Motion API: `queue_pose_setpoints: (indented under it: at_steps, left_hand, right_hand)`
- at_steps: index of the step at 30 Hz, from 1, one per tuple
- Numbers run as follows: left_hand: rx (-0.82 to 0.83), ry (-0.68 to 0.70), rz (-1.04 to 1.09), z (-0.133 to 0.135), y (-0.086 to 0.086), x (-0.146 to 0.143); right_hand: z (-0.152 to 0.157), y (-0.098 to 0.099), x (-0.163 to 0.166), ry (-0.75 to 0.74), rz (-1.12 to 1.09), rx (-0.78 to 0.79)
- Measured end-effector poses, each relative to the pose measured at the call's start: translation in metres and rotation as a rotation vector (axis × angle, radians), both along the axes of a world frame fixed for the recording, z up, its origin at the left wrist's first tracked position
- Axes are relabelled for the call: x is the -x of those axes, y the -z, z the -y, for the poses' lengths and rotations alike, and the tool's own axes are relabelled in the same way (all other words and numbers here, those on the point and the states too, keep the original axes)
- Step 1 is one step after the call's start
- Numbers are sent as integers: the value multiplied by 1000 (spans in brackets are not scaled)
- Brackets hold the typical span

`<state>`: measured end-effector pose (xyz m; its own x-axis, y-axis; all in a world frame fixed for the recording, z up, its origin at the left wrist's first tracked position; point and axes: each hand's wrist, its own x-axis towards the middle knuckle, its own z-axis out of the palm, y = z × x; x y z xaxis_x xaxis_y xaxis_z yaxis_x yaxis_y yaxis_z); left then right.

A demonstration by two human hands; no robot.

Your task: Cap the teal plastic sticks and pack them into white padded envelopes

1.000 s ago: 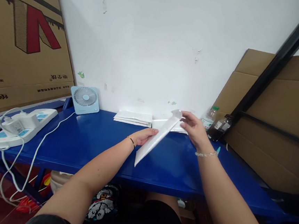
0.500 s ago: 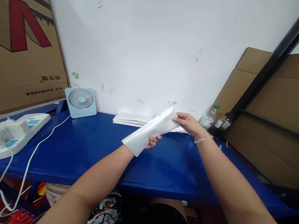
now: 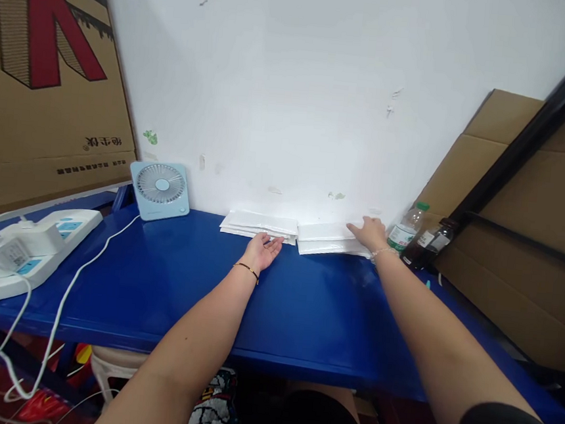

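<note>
Two low stacks of flat white film packets lie side by side against the wall. My left hand (image 3: 262,252) is palm up at the front edge of the left stack (image 3: 256,221), fingers spread and holding nothing. Whether its fingertips touch the packets I cannot tell. At the right end of the right stack (image 3: 328,237) is my right hand (image 3: 370,233), with thumb and fingers apart. It appears to rest on or just over the top packet, without gripping it.
A light blue fan (image 3: 160,191) stands at the back left of the blue table (image 3: 158,280). Nearer is a white power strip (image 3: 42,244) with trailing cables. A clear bottle (image 3: 407,226) and a dark bottle (image 3: 430,245) stand at right, beside cardboard (image 3: 521,246).
The white packet that both hands held up is out of their grip and appears to lie on the right stack. My hands have moved apart and opened. The view has shifted slightly.
</note>
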<state>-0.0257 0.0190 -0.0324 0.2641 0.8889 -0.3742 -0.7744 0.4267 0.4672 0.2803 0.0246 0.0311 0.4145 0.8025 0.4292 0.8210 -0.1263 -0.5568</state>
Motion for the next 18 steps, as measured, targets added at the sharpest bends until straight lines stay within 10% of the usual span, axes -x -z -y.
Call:
queue_pose_setpoints:
  at_steps: [6,18]
  left_hand:
    - [-4,-63,-25,-7,3,6]
    - [-31,-44,-96,-4,4,6]
  right_hand:
    - [4,16,32,-490,749,193]
    - [-2,30,149,-414,824,124]
